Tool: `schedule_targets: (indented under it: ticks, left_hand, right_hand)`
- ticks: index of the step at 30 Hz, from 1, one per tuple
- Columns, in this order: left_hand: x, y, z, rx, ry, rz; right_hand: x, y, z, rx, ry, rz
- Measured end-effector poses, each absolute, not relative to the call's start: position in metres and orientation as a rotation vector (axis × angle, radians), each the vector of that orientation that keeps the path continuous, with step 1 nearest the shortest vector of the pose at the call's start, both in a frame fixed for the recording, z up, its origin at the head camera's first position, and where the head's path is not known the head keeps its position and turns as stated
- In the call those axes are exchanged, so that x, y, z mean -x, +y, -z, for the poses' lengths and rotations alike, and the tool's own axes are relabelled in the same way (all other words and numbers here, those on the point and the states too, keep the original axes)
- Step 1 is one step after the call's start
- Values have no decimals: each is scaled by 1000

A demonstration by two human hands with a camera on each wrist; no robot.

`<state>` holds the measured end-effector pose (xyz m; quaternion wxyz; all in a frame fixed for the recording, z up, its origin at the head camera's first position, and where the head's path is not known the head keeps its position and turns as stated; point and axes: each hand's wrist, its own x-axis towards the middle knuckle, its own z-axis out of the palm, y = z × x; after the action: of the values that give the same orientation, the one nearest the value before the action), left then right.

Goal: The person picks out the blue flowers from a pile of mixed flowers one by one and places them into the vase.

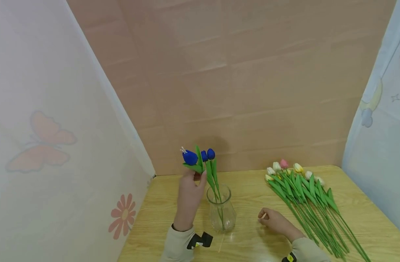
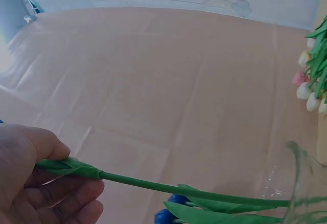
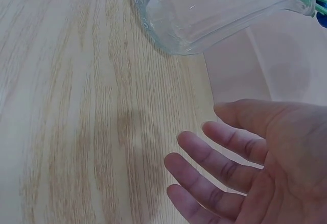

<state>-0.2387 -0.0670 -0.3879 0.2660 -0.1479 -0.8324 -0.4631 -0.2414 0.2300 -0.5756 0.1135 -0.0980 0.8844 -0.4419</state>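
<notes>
My left hand (image 1: 188,196) pinches a blue artificial tulip (image 1: 190,157) just below its bloom, between thumb and fingers. In the left wrist view, the green stem (image 2: 153,185) of this tulip runs into the mouth of the glass vase (image 2: 296,183). Two other blue tulips (image 1: 211,154) stand in the vase, their stems reaching down inside the clear glass. To the right of the vase, my right hand (image 1: 276,221) hovers near the wooden table. Its fingers are loosely bent and hold nothing, as the right wrist view shows.
A pile of white, yellow and pink tulips (image 1: 304,196) lies on the right side of the wooden table (image 1: 249,185), stems toward me. A brown sheet (image 1: 232,91) hangs behind the table. Pale patterned sheets (image 1: 72,109) stand at both sides.
</notes>
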Motion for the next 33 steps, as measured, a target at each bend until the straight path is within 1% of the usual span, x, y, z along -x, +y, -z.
schedule_targets:
  ticks: [5, 14, 26, 33]
  left_hand:
    - [252, -64, 411, 426, -2376, 1099]
    - [267, -53, 443, 481, -2502, 1044]
    - [269, -50, 460, 460, -2657, 1084]
    - [269, -48, 462, 497, -2655, 1042]
  right_hand:
    - [242, 230, 578, 290, 2582, 1308]
    - [242, 232, 582, 320, 2545, 1338]
    - [241, 231, 581, 310, 2536, 1340]
    - [242, 232, 580, 279, 2514, 1342]
